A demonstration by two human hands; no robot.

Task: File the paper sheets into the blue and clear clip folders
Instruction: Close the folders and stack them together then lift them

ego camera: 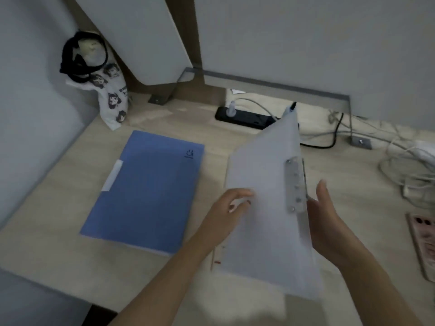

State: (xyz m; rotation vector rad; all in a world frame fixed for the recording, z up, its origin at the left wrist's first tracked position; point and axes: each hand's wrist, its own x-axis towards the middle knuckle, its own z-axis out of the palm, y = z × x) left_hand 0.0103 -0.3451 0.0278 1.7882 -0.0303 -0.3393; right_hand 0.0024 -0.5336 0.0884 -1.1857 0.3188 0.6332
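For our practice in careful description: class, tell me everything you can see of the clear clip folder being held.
The clear clip folder is frosted, translucent whitish plastic, blurred here. A silvery metal clip strip with rivets runs along its right side. It is held tilted over the desk, far corner toward the black power strip. The left hand grips its left edge, fingertips showing through; the right hand rests straight-fingered against its right edge.
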